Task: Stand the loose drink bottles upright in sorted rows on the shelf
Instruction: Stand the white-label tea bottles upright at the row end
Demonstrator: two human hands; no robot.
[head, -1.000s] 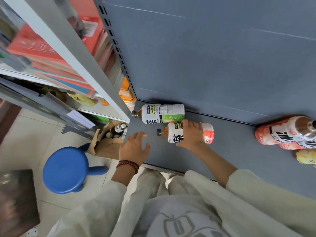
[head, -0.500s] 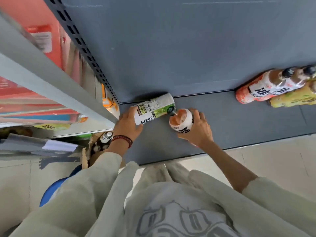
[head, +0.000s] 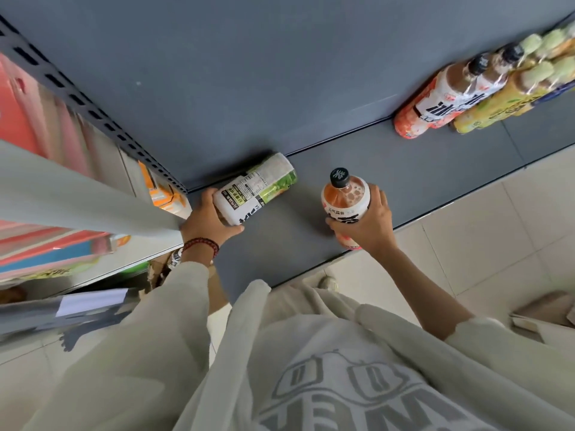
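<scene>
My right hand (head: 367, 227) grips an orange tea bottle (head: 346, 199) with a black cap; the bottle is upright above the front of the grey shelf (head: 420, 169). A second bottle, with a white and green label (head: 258, 191), lies on its side at the shelf's left end. My left hand (head: 208, 220) grips the cap end of the green-label bottle. At the far right stand rows of upright bottles: orange-and-white ones (head: 441, 101) and yellow ones (head: 504, 104).
A grey perforated upright (head: 93, 113) and a neighbouring shelf board (head: 77, 197) border the left side, with orange packages (head: 165, 194) behind. A cardboard box (head: 161, 275) sits below my left wrist. Tiled floor (head: 482, 237) lies to the right.
My right hand has tipped the orange bottle from lying to upright and moved it right. My left hand has reached and gripped the green-label bottle. The view has swung right.
</scene>
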